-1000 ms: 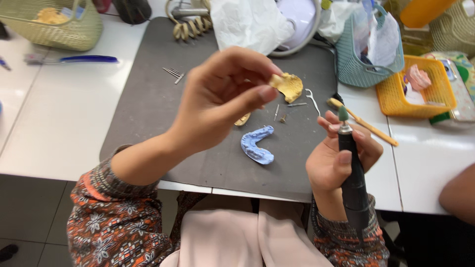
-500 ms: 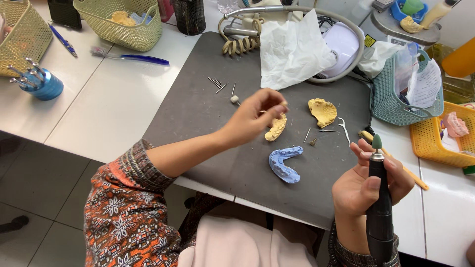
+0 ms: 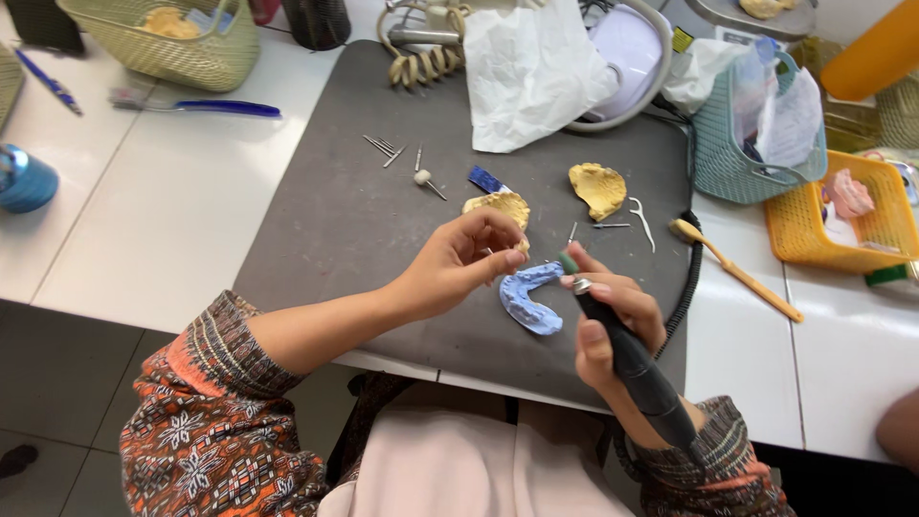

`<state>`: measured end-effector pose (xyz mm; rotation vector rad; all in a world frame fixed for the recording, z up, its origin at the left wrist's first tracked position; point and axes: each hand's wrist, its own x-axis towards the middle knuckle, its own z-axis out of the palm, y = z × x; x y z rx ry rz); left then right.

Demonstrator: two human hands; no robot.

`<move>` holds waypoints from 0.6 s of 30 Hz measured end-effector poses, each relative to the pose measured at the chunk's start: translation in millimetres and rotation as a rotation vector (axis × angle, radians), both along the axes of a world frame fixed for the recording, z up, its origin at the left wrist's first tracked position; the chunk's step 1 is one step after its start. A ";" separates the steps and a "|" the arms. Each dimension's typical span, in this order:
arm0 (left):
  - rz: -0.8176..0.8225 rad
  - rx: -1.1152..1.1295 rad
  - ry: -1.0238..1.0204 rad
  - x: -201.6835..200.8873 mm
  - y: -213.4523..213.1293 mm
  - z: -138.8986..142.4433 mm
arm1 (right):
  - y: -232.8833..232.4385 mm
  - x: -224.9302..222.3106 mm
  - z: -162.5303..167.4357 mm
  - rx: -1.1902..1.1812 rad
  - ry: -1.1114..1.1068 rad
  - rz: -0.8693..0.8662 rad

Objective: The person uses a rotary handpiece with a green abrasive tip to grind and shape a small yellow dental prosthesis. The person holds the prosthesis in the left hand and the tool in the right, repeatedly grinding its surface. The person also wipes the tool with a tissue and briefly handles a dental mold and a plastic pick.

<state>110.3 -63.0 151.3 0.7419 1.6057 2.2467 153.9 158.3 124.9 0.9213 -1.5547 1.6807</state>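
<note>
My left hand (image 3: pixel 459 263) holds a yellow plaster dental cast (image 3: pixel 500 208) by its near edge, just above the grey mat (image 3: pixel 345 211). My right hand (image 3: pixel 613 321) grips a black rotary handpiece (image 3: pixel 637 369) whose green-tipped bur points up toward the cast. A blue impression piece (image 3: pixel 529 299) lies on the mat between the two hands. A second yellow cast (image 3: pixel 597 188) rests on the mat farther back.
Loose burs (image 3: pixel 383 148) and a small blue strip (image 3: pixel 486 179) lie on the mat. White paper (image 3: pixel 536 72) covers a round lamp at the back. A teal basket (image 3: pixel 742 144), a yellow basket (image 3: pixel 842 225), a wooden brush (image 3: pixel 732 268) and a green basket (image 3: pixel 172 48) stand around.
My left hand picked up the nearer yellow cast and drew it toward me. My right hand with the handpiece rose and moved left toward the cast. The view shifted slightly.
</note>
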 end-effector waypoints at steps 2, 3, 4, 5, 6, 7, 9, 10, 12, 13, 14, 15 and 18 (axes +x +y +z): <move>-0.035 0.011 0.021 7.3 4.5 -3.5 | -2.9 4.0 1.0 -0.018 -0.008 0.051; -0.051 0.016 0.032 9.7 6.3 -6.9 | -3.6 4.8 0.6 -0.028 -0.011 0.078; -0.052 0.006 0.021 12.0 8.0 -10.3 | -4.3 5.3 -0.2 -0.049 -0.011 0.093; -0.055 -0.005 0.009 14.2 10.3 -16.5 | -4.4 6.1 -4.2 -0.070 -0.012 0.107; -0.058 -0.016 -0.003 16.6 12.3 -20.8 | -4.4 7.8 -6.2 -0.091 -0.011 0.121; -0.069 -0.001 -0.028 19.1 15.0 -28.9 | -2.9 11.0 -12.4 -0.077 -0.040 0.117; -0.092 0.024 -0.071 23.2 18.6 -40.7 | -0.2 17.1 -21.4 -0.052 -0.090 0.109; -0.111 0.049 -0.073 24.9 20.2 -45.8 | 0.7 20.1 -26.0 -0.036 -0.112 0.104; -0.146 0.100 -0.075 27.4 21.8 -54.7 | 3.1 25.6 -33.5 -0.006 -0.154 0.095; -0.157 0.104 -0.082 27.9 21.7 -56.8 | 4.1 27.2 -35.0 0.019 -0.159 0.085; -0.167 0.109 -0.089 27.8 21.4 -59.6 | 5.7 28.2 -37.0 0.045 -0.166 0.075; -0.178 0.115 -0.099 29.6 19.6 -59.3 | 6.6 31.1 -36.2 0.071 -0.174 0.064; -0.138 0.075 -0.064 30.3 17.5 -59.4 | 7.2 33.6 -35.5 0.074 -0.185 0.043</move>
